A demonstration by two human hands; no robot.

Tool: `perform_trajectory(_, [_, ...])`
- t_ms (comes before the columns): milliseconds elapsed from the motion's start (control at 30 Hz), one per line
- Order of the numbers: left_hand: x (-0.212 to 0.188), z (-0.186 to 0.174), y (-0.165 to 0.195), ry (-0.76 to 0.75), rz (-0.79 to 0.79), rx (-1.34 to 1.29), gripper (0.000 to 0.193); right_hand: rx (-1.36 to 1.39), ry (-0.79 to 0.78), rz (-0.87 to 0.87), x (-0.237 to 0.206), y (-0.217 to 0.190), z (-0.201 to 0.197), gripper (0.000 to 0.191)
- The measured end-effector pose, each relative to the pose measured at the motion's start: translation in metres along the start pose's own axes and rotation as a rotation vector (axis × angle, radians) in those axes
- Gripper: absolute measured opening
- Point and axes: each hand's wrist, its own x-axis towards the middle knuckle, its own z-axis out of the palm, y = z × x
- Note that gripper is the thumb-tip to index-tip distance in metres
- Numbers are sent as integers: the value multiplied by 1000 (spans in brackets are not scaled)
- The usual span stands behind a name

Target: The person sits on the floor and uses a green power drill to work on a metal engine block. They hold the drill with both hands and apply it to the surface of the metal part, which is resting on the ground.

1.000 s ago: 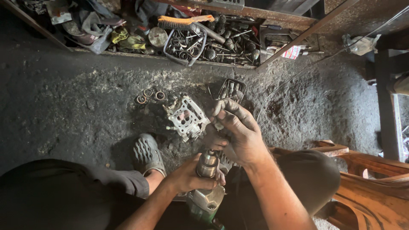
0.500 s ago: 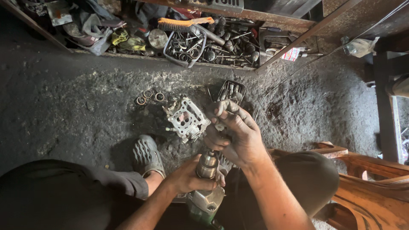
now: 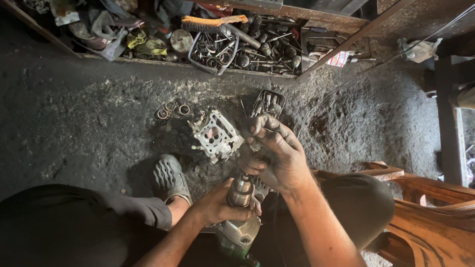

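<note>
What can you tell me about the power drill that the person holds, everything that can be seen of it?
The power drill points up and away from the person, low in the picture between the knees. Its chuck is a grey, worn metal cylinder; the body below looks silver-grey with a green part at the bottom edge, partly cut off. The left hand wraps around the chuck. The right hand is at the tip above it, so what sits in the chuck is hidden. It looks dirty and oily.
</note>
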Motion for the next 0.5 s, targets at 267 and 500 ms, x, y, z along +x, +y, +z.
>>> perform_trajectory(267, [-1, -1, -1, 9, 8, 78, 36, -61, -52, -44, 0, 2, 2, 10])
perform_trajectory(500, [0, 1, -1, -21, 30, 20, 45, -25, -107, -46, 0, 3, -1, 12])
